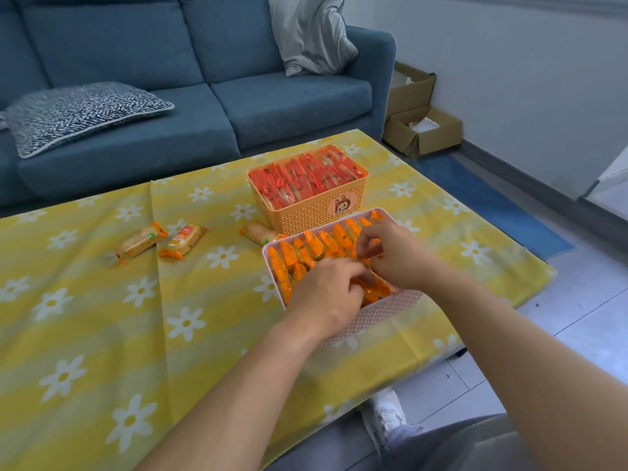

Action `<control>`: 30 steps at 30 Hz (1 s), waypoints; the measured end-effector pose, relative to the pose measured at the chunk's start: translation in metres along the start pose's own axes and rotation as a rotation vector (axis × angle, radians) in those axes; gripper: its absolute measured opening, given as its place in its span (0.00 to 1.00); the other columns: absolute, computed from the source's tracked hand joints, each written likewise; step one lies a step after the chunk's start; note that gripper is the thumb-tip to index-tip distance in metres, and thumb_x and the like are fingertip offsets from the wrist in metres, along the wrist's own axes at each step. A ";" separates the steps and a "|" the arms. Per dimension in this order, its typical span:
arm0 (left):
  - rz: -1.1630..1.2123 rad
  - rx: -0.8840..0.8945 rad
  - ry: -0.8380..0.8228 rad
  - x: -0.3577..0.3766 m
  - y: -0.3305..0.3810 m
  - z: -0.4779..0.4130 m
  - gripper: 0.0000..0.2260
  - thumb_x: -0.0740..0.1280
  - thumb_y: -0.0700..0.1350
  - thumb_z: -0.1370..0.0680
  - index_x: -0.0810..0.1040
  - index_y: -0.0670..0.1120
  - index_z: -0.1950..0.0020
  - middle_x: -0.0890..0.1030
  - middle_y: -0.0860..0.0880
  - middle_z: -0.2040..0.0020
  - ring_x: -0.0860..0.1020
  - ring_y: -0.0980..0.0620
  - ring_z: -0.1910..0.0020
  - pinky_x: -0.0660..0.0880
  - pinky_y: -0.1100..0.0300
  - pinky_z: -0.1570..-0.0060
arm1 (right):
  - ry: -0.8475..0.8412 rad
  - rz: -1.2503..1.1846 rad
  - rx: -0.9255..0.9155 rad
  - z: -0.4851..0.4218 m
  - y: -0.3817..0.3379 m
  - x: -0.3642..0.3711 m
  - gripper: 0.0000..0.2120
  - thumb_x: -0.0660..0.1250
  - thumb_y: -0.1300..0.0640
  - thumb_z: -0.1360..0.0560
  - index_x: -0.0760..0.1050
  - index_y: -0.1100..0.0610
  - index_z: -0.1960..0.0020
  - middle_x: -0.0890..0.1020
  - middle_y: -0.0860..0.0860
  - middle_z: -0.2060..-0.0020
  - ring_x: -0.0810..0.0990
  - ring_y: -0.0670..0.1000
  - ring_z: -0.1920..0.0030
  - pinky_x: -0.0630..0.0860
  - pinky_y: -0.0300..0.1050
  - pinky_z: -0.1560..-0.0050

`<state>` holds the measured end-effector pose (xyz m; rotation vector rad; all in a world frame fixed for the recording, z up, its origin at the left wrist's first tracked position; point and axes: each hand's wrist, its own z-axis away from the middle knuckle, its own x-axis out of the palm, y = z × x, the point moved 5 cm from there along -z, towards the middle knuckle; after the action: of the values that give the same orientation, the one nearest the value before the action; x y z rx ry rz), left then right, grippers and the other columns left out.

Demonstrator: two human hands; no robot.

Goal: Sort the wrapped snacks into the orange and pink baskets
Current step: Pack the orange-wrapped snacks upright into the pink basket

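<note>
Our right hand [394, 256] pinches an orange snack [373, 248] with its fingers over the pink basket [380, 314]. Our left hand [326, 297] has its fingers curled among the snacks [316, 246], but we cannot tell whether they grip one.

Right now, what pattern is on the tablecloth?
The tablecloth has pale and bright yellow stripes with white daisies; the head view shows it best.

A blue sofa [272, 107] fills the upper left of the frame, with a grey cushion [309, 32] propped at its right arm and a speckled cushion [78, 113] flat on the left seat. A yellow daisy-print tablecloth [102, 317] spans the centre and lower left. At upper right, an open cardboard box [438, 137] and a second box [413, 93] stand by the pale wall [509, 62]. A blue mat [492, 202] lies on grey floor tiles [577, 317] in soft, even light.
</note>
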<state>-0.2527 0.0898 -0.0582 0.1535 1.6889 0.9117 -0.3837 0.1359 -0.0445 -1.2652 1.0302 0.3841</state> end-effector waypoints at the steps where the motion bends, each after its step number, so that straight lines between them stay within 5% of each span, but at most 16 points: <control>1: 0.067 -0.020 0.043 -0.004 -0.002 0.000 0.17 0.60 0.37 0.26 0.84 0.53 0.48 0.83 0.55 0.45 0.76 0.53 0.43 0.74 0.53 0.41 | 0.023 -0.050 0.029 -0.001 0.003 0.000 0.17 0.61 0.73 0.34 0.75 0.51 0.63 0.82 0.52 0.58 0.81 0.52 0.57 0.79 0.53 0.55; 6: 0.288 -0.162 0.295 -0.040 -0.020 0.001 0.17 0.62 0.34 0.26 0.83 0.54 0.59 0.84 0.53 0.61 0.75 0.54 0.71 0.74 0.58 0.68 | 0.132 -0.172 0.150 0.001 0.002 -0.016 0.12 0.63 0.71 0.31 0.75 0.54 0.61 0.82 0.53 0.64 0.82 0.59 0.59 0.79 0.55 0.58; 9: 0.302 -0.233 0.375 -0.067 -0.035 0.007 0.16 0.62 0.35 0.24 0.82 0.54 0.60 0.84 0.52 0.63 0.70 0.57 0.76 0.67 0.62 0.74 | 0.155 -0.157 0.113 0.008 -0.021 -0.020 0.12 0.62 0.69 0.28 0.76 0.52 0.59 0.80 0.48 0.64 0.80 0.55 0.63 0.77 0.50 0.63; 13: 0.299 -0.406 0.549 -0.115 -0.089 0.026 0.14 0.63 0.38 0.22 0.82 0.54 0.59 0.83 0.57 0.56 0.78 0.59 0.57 0.72 0.62 0.60 | 0.091 -0.118 0.010 -0.005 -0.074 -0.004 0.12 0.63 0.67 0.26 0.78 0.51 0.58 0.81 0.47 0.59 0.79 0.51 0.62 0.74 0.45 0.65; 18: 0.231 -0.698 0.501 -0.144 -0.186 0.037 0.09 0.67 0.43 0.23 0.79 0.51 0.44 0.81 0.50 0.45 0.79 0.46 0.50 0.69 0.58 0.55 | -0.120 0.047 -0.075 -0.067 -0.131 0.046 0.18 0.61 0.62 0.21 0.77 0.58 0.32 0.81 0.55 0.39 0.79 0.56 0.40 0.76 0.46 0.43; 20: 0.106 -0.711 0.431 -0.153 -0.212 0.032 0.16 0.68 0.44 0.24 0.76 0.52 0.36 0.81 0.49 0.41 0.79 0.44 0.46 0.74 0.55 0.51 | -0.239 0.179 -0.054 -0.097 -0.147 0.079 0.20 0.60 0.62 0.20 0.73 0.61 0.29 0.79 0.59 0.35 0.77 0.60 0.36 0.74 0.50 0.38; 24: -0.218 -0.579 0.363 -0.159 -0.236 0.006 0.26 0.69 0.45 0.25 0.69 0.51 0.26 0.75 0.46 0.31 0.75 0.42 0.35 0.74 0.48 0.40 | -0.375 0.493 -0.010 -0.137 -0.161 0.144 0.15 0.60 0.65 0.23 0.76 0.65 0.39 0.80 0.61 0.39 0.79 0.62 0.38 0.77 0.49 0.44; 30: -0.362 -0.668 0.192 -0.150 -0.277 -0.035 0.29 0.70 0.52 0.23 0.63 0.47 0.26 0.71 0.44 0.29 0.70 0.40 0.31 0.71 0.46 0.39 | -0.296 0.630 0.214 -0.178 -0.146 0.190 0.21 0.60 0.58 0.21 0.70 0.60 0.28 0.73 0.56 0.31 0.70 0.61 0.31 0.72 0.52 0.38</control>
<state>-0.1351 -0.1989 -0.1166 -0.6840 1.4289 1.1803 -0.2507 -0.1250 -0.1019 -0.6444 1.1609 0.8890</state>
